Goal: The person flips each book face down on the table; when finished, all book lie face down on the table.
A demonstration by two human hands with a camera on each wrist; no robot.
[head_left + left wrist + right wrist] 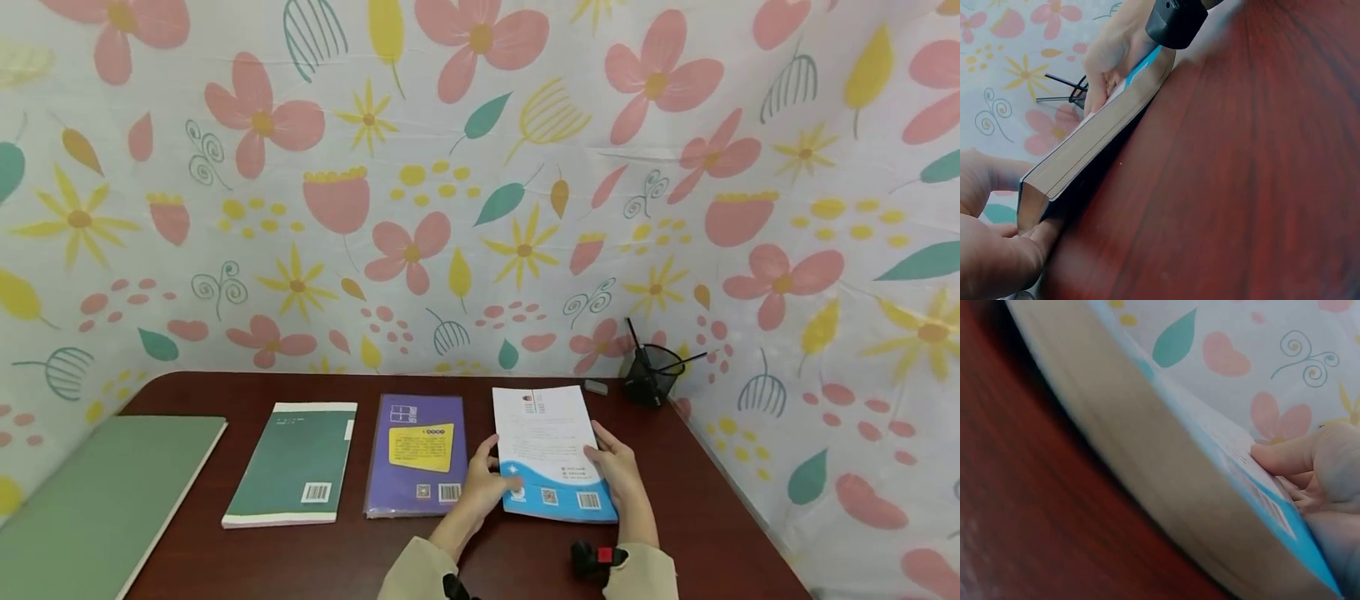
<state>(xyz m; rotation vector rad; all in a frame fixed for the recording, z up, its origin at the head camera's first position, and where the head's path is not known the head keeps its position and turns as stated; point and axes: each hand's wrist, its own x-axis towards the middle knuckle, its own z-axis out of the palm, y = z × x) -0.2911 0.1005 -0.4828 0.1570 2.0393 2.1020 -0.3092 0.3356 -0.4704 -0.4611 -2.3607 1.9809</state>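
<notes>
A thick white-and-blue paperback book [551, 442] lies at the right part of the dark red-brown table [420, 558], barcode side up. My left hand [480, 487] grips its left edge; in the left wrist view the thumb lies on top and the fingers [1038, 237] reach under the corner, which is tilted up off the wood. At the opposite edge my right hand [621, 475] holds the book, its thumb [1285, 455] pressed on the cover. The fingers of the right hand are partly hidden beside the book.
Left of the book lie a purple book [416, 483] with a yellow panel, a green book [288, 467], and a large pale-green board [105, 500]. A black mesh pen holder [651, 379] and a small grey block [596, 387] stand near the back, before a flowered curtain [540, 183].
</notes>
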